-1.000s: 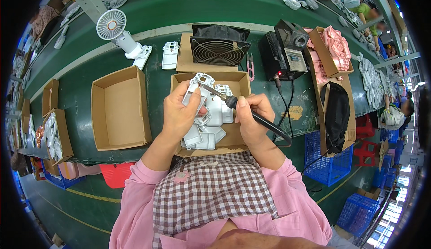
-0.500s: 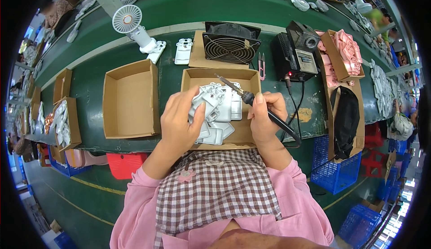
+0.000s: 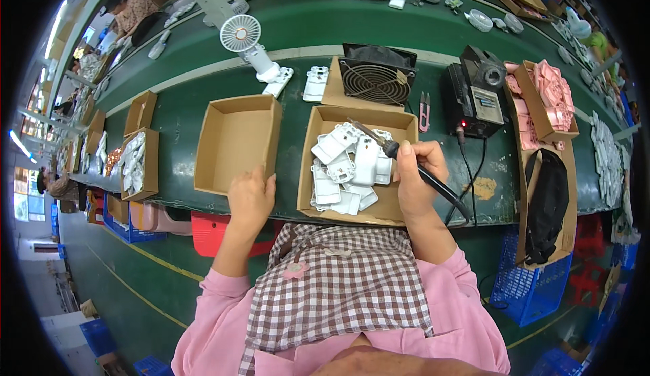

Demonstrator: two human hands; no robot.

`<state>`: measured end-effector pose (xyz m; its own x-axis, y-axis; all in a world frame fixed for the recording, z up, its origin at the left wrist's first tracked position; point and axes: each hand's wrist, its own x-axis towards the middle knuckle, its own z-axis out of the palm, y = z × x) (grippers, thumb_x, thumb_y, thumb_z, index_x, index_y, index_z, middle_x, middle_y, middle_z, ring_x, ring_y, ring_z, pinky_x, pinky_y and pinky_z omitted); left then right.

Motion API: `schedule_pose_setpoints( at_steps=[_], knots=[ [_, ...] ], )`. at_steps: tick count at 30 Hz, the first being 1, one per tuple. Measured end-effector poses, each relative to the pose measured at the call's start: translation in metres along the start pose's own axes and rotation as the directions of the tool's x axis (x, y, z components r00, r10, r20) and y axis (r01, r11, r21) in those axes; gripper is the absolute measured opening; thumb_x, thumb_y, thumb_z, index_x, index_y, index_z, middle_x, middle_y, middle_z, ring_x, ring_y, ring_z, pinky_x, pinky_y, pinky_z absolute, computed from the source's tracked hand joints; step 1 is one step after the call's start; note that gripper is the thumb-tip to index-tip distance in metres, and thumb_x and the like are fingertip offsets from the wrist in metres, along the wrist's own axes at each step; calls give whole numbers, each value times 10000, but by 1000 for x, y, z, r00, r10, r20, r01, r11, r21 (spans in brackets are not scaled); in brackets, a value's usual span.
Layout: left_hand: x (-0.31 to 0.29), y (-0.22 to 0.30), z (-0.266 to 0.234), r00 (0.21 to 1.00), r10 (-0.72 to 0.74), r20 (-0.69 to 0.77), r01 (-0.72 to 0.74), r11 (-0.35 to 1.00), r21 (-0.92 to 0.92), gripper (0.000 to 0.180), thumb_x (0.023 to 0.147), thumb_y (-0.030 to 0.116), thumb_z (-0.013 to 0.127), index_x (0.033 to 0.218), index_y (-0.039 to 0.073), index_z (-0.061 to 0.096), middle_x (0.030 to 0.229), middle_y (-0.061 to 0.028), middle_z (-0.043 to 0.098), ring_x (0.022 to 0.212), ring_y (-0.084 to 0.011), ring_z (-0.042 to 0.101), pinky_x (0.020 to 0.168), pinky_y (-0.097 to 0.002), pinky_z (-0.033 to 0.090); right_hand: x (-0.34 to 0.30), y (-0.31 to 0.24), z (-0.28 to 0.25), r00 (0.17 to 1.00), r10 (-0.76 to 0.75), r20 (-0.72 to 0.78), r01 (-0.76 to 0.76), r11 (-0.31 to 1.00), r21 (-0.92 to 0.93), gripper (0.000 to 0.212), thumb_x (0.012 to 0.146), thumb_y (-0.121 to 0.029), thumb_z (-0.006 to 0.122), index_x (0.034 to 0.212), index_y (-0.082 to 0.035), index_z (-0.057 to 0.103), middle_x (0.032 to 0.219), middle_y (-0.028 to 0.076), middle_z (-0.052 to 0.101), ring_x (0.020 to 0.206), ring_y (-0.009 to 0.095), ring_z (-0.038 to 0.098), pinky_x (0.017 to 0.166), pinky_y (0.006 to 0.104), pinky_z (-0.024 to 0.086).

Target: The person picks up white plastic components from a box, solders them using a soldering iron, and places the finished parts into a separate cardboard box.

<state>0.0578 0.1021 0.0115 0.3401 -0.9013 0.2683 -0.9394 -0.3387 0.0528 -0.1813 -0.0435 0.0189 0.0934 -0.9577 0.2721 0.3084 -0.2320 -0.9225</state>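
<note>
At the green bench (image 3: 177,152), the right hand (image 3: 415,188) is closed round the handle of a soldering iron (image 3: 439,186), its bare tip slanting over the white plastic casings (image 3: 332,144). These lie in a loose heap inside the right carton (image 3: 394,203). The left hand (image 3: 250,196) is at the near right corner of the left carton (image 3: 233,145) — no casing visible in it, thumb and fingers somewhat apart; whether they press on the cardboard cannot be told. Recommended for sound work: hold the tip clear of the plastic, which heat would likely mark; steady any casing with the left fingers well away from the metal — and leave the black cord (image 3: 464,209) slack.
</note>
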Motion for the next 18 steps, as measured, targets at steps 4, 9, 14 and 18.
schedule_pose_setpoints(
  at_steps=[4,9,14,18],
  knots=[
    [-12,-13,-5,996,-70,-55,67,996,-56,174,764,126,668,892,31,595,677,-161,597,670,-350,582,625,-439,454,-2,0,5,1000,9,6,-8,999,-46,154,863,-59,639,778,-51,510,642,-31,500,535,23,441,477,187,348],
    [-10,-47,-16,986,-88,-143,79,995,-67,148,757,125,670,845,44,583,681,-158,560,657,-350,553,605,-439,437,-3,-2,2,1000,-19,-20,18,999,-41,140,886,-77,579,797,-66,471,677,8,472,468,44,399,389,182,309],
    [17,-108,-26,960,-162,-230,166,986,-2,131,754,116,662,833,52,580,690,-174,569,672,-361,561,614,-458,442,-3,-3,8,997,-80,-21,80,997,-10,185,903,-83,542,746,-76,444,662,-38,401,531,24,316,454,178,232],
    [65,-164,-8,963,-106,-249,137,984,114,137,770,140,645,847,54,572,695,-179,585,672,-365,580,627,-450,460,0,-2,4,996,-87,-29,87,996,-10,200,906,-79,541,736,-85,437,661,-47,389,552,17,313,483,169,235]
  ],
)
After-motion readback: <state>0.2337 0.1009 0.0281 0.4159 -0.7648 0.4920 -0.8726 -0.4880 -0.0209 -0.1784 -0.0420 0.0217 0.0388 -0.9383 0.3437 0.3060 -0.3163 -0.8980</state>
